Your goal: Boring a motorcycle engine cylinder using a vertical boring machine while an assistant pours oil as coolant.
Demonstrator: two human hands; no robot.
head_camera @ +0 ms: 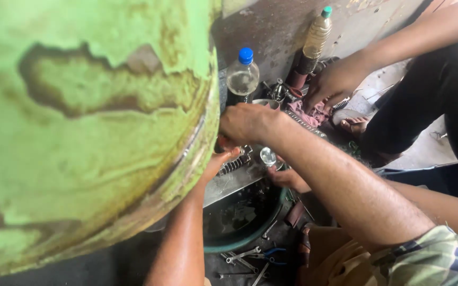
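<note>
A large green drum (80, 132) with peeling paint fills the left and hides part of the work. At its rim, the left hand (219, 160) reaches up, fingers pressed together against a small dark part (223, 144), apparently steadying it. The right hand (247, 123) comes over from above, fingers curled down onto the same part; their exact grip cannot be told. Below lie a dark basin (263, 233) and loose spanners (245, 257). Behind stand a blue-capped bottle (242, 77) and an oil bottle (316, 37). Further right, a co-worker's hand (332, 85) rests on a pink rag (308, 112).
</note>
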